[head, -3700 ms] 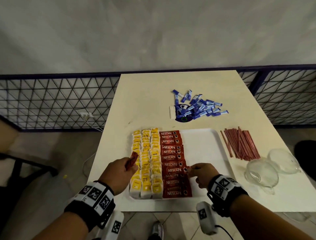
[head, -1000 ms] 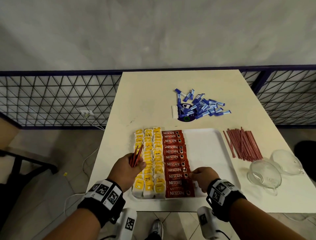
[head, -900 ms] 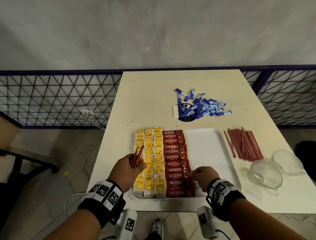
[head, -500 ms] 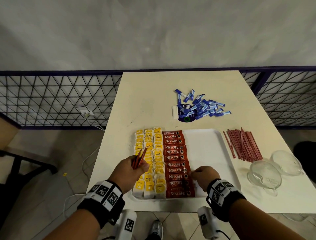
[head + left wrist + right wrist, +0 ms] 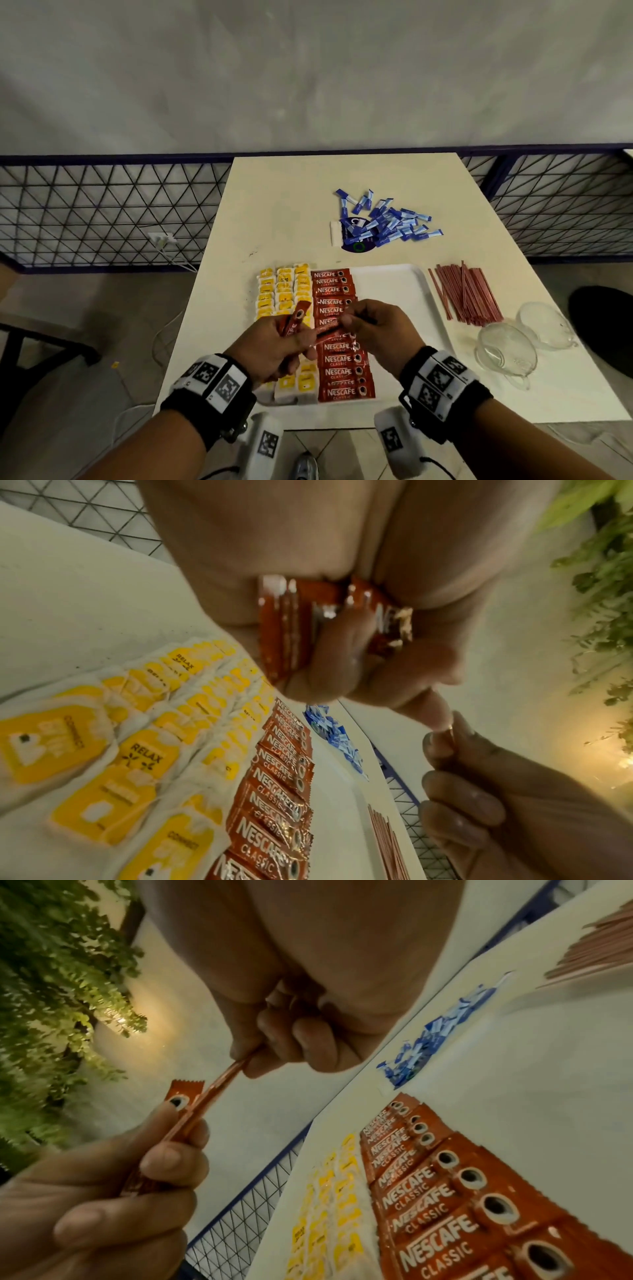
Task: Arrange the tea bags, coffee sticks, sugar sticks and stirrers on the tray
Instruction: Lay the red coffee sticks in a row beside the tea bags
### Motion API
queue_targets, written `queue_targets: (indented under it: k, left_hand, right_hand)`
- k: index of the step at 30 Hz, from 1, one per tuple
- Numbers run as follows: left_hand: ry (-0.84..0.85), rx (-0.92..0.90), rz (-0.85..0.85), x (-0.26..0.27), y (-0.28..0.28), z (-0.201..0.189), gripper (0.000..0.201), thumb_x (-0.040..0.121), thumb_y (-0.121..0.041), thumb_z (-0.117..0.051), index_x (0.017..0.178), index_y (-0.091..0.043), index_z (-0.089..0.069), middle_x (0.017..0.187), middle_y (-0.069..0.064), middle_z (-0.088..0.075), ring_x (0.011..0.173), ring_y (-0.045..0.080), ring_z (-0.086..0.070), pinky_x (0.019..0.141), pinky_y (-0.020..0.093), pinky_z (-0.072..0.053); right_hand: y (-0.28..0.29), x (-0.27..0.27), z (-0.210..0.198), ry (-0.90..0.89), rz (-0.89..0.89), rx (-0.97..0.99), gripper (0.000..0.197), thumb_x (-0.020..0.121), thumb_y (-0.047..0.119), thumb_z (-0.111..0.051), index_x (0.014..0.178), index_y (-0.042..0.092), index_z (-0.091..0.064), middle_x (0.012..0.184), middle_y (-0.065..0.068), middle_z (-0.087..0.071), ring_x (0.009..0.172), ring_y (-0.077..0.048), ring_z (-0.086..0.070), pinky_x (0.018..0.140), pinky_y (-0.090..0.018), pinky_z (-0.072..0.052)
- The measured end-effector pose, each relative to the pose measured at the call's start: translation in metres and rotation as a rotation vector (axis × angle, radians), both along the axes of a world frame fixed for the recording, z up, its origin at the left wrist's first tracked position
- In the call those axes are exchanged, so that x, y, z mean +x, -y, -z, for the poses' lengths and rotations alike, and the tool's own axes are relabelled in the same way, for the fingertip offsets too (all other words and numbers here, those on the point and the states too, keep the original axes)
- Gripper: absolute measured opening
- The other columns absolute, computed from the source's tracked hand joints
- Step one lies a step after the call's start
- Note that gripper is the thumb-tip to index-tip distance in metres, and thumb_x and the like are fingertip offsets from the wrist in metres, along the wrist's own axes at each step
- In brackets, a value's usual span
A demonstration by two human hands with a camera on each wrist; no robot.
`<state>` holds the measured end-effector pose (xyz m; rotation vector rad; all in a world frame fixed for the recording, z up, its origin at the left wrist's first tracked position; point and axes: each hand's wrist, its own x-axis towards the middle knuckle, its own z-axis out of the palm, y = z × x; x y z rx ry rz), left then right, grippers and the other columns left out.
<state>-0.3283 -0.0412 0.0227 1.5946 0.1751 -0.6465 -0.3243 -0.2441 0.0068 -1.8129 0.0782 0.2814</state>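
Note:
Above the white tray (image 5: 394,291), my left hand (image 5: 301,339) grips a small bunch of red coffee sticks (image 5: 295,318). My right hand (image 5: 347,323) pinches the end of one coffee stick (image 5: 219,1085) from that bunch, which spans between both hands. On the tray lie three columns of yellow tea bags (image 5: 284,284) and one column of coffee sticks (image 5: 337,373). The tray's right half is bare. Blue sugar sticks (image 5: 387,219) lie heaped on the table behind the tray. Red stirrers (image 5: 466,294) lie to the right of the tray.
Two clear glass cups (image 5: 507,346) stand at the table's right front, near the stirrers. A dark round disc (image 5: 358,245) lies under the sugar heap. A metal mesh fence (image 5: 102,212) runs behind and beside the table.
My right hand has left the coffee row on the tray, risen to my left hand and taken hold of one stick there. My left hand has shifted right, over the tray.

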Motion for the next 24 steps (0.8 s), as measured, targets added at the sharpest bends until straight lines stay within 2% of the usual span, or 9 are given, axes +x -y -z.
queue_targets:
  k: [1, 4, 6, 10, 14, 17, 19, 22, 24]
  left_hand:
    - [0.017, 0.013, -0.036, 0.001, 0.002, 0.000, 0.013, 0.089, -0.016, -0.064, 0.085, -0.007, -0.057, 0.064, 0.009, -0.067, 0.038, 0.014, -0.043, 0.040, 0.019, -0.030]
    - [0.066, 0.103, -0.096, 0.002, 0.008, 0.001, 0.019, 0.089, -0.021, -0.066, 0.077, -0.009, -0.056, 0.052, 0.004, -0.055, 0.036, 0.012, -0.035, 0.036, 0.018, -0.029]
    - [0.064, 0.080, -0.125, 0.002, 0.010, 0.001, 0.021, 0.090, -0.022, -0.063, 0.074, -0.011, -0.055, 0.052, 0.003, -0.051, 0.036, 0.012, -0.033, 0.037, 0.018, -0.027]
    - [0.071, 0.011, -0.178, -0.001, 0.013, 0.002, 0.019, 0.095, -0.016, -0.056, 0.078, -0.008, -0.056, 0.056, 0.003, -0.053, 0.035, 0.010, -0.033, 0.037, 0.018, -0.026]
    - [0.226, 0.177, -0.167, 0.001, 0.013, 0.007, 0.011, 0.093, -0.022, -0.060, 0.083, -0.020, -0.066, 0.055, 0.000, -0.053, 0.037, 0.007, -0.039, 0.043, 0.023, -0.032]
    - [0.312, 0.221, -0.149, -0.001, 0.014, 0.006, 0.011, 0.091, -0.018, -0.062, 0.087, -0.025, -0.069, 0.051, -0.009, -0.056, 0.037, 0.002, -0.043, 0.045, 0.016, -0.034]
    - [0.295, 0.157, -0.170, -0.002, 0.017, 0.005, 0.009, 0.091, -0.017, -0.063, 0.093, -0.020, -0.071, 0.043, -0.011, -0.051, 0.034, 0.004, -0.039, 0.042, 0.015, -0.032]
    - [0.229, 0.069, -0.261, -0.002, 0.021, 0.005, 0.012, 0.090, -0.024, -0.064, 0.094, -0.015, -0.071, 0.040, -0.008, -0.038, 0.035, 0.011, -0.028, 0.042, 0.021, -0.027]
    - [0.223, 0.057, -0.297, -0.001, 0.023, 0.006, 0.010, 0.090, -0.013, -0.064, 0.095, -0.018, -0.070, 0.042, -0.006, -0.043, 0.036, 0.012, -0.029, 0.042, 0.021, -0.028]
  right_hand:
    - [0.003, -0.001, 0.000, -0.017, 0.008, 0.005, 0.012, 0.087, 0.025, -0.067, 0.075, 0.025, -0.069, 0.068, -0.002, -0.067, 0.060, -0.015, -0.055, 0.060, -0.036, -0.047]
    - [0.007, -0.004, -0.003, -0.057, 0.046, 0.052, 0.011, 0.090, 0.018, -0.063, 0.079, 0.016, -0.067, 0.057, 0.007, -0.064, 0.049, -0.001, -0.053, 0.051, -0.019, -0.043]
    - [0.009, -0.004, -0.004, -0.064, 0.075, 0.075, 0.011, 0.091, 0.015, -0.062, 0.081, 0.012, -0.065, 0.051, 0.012, -0.060, 0.043, 0.002, -0.050, 0.047, -0.014, -0.039]
    - [0.013, -0.006, -0.007, -0.087, 0.099, 0.115, 0.010, 0.091, 0.015, -0.061, 0.082, 0.010, -0.065, 0.052, 0.012, -0.061, 0.042, 0.002, -0.051, 0.046, -0.014, -0.039]
    - [0.015, -0.008, -0.010, -0.133, 0.148, 0.142, 0.018, 0.092, 0.028, -0.060, 0.086, 0.012, -0.066, 0.066, 0.000, -0.065, 0.041, -0.004, -0.049, 0.046, -0.021, -0.038]
    - [0.018, -0.010, -0.013, -0.177, 0.167, 0.249, 0.029, 0.094, 0.032, -0.055, 0.093, 0.005, -0.065, 0.074, -0.010, -0.068, 0.042, -0.011, -0.053, 0.046, -0.026, -0.042]
    - [0.020, -0.010, -0.014, -0.174, 0.165, 0.298, 0.025, 0.094, 0.025, -0.057, 0.093, 0.002, -0.064, 0.081, -0.012, -0.071, 0.047, -0.011, -0.056, 0.048, -0.024, -0.045]
    - [0.021, -0.010, -0.011, -0.152, 0.152, 0.298, 0.006, 0.090, 0.009, -0.061, 0.090, 0.003, -0.063, 0.074, -0.007, -0.067, 0.049, -0.010, -0.055, 0.051, -0.022, -0.047]
    - [0.022, -0.009, -0.009, -0.154, 0.175, 0.320, 0.006, 0.088, 0.006, -0.063, 0.093, 0.005, -0.060, 0.072, -0.006, -0.066, 0.049, -0.012, -0.055, 0.052, -0.027, -0.048]
